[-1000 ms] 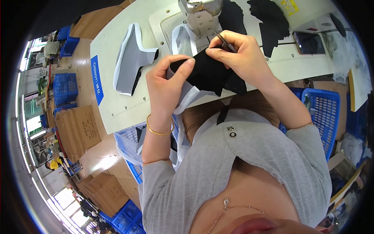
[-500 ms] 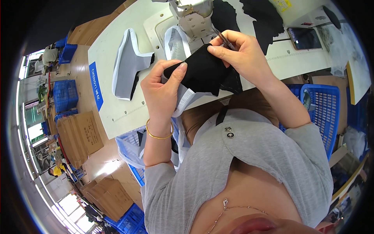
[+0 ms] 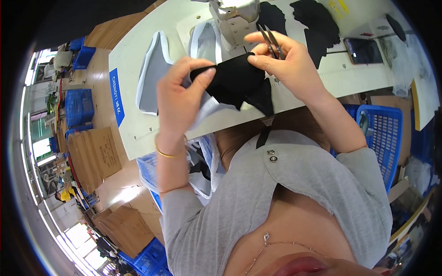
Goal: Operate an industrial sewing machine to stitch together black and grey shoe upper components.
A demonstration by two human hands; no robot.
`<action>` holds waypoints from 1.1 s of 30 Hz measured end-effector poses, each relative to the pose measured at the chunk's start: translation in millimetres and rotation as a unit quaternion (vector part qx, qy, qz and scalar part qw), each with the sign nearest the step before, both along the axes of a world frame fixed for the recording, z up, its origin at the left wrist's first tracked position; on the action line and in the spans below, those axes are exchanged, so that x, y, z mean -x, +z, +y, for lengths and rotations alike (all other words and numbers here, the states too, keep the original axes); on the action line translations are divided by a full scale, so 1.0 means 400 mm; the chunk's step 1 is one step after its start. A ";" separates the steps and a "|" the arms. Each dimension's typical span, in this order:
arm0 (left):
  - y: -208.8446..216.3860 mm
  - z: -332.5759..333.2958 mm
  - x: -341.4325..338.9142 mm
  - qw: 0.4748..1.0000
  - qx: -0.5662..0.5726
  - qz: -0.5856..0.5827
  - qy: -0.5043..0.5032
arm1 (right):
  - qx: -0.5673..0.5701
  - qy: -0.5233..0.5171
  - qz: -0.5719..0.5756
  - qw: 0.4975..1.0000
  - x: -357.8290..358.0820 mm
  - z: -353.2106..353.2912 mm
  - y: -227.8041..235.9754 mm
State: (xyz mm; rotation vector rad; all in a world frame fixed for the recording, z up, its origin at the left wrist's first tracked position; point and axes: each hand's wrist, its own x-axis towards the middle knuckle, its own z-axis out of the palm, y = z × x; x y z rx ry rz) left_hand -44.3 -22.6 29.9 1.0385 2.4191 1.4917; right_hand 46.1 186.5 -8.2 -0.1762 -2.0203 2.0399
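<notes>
Between my two hands a black fabric piece (image 3: 237,80) is stretched above the table's front edge, with a pointed flap hanging down on its right. My left hand (image 3: 182,89), a little blurred, pinches its left end; white-edged cloth (image 3: 207,108) shows below that grip. The fingers of my right hand (image 3: 285,60) close on the upper right corner. Small dark thread snips (image 3: 271,41) are also kept in the right hand, blades pointing up and away. Just beyond stands the sewing machine head (image 3: 235,23).
Grey pieces with white edging (image 3: 152,78) lie on the white table (image 3: 147,131) at left. Black cut pieces (image 3: 317,27) and a phone (image 3: 363,50) are at right. A blue basket (image 3: 386,133) stands right of me; a plastic-lined basket (image 3: 207,184) sits below left.
My left hand has shifted left and pulled the black fabric straighter. The snips in my right hand now point more upright. The view has moved slightly.
</notes>
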 end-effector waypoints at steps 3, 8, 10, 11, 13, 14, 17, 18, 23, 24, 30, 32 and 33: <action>0.081 0.011 0.076 0.994 0.063 0.028 -0.083 | 0.013 0.049 0.006 0.999 0.001 -0.003 0.022; 0.159 0.086 0.218 0.965 0.192 0.024 -0.179 | 0.043 0.040 0.012 0.998 0.034 -0.026 0.022; 0.162 0.110 0.254 0.970 0.185 -0.003 -0.157 | 0.083 0.033 0.005 0.996 0.026 -0.027 0.057; 0.162 0.113 0.260 0.978 0.154 -0.049 -0.131 | 0.126 0.029 -0.006 0.992 0.015 -0.031 0.077; 0.165 0.147 0.301 0.980 0.128 -0.105 -0.106 | 0.148 0.019 -0.001 0.989 0.036 -0.015 0.075; 0.179 0.159 0.325 0.956 0.207 -0.201 -0.060 | 0.170 0.014 0.001 0.985 0.045 -0.008 0.076; 0.184 0.176 0.358 0.925 0.273 -0.265 -0.005 | 0.228 0.018 -0.013 0.973 0.059 0.005 0.087; 0.184 0.168 0.363 0.935 0.261 -0.239 -0.002 | 0.228 0.015 -0.011 0.973 0.061 0.008 0.086; 0.170 0.180 0.361 0.974 0.198 -0.108 0.018 | 0.276 0.010 -0.017 0.961 0.065 0.008 0.082; 0.169 0.164 0.344 0.979 0.185 -0.082 0.023 | 0.277 0.009 -0.016 0.961 0.065 0.006 0.081; 0.159 0.176 0.380 0.991 0.099 0.069 0.050 | 0.267 0.019 -0.015 0.963 0.067 0.002 0.079; 0.166 0.140 0.375 0.988 0.069 0.120 0.067 | 0.256 0.022 -0.021 0.966 0.070 -0.012 0.089; 0.170 0.123 0.381 0.985 0.052 0.146 0.078 | 0.254 0.028 -0.021 0.967 0.075 -0.024 0.094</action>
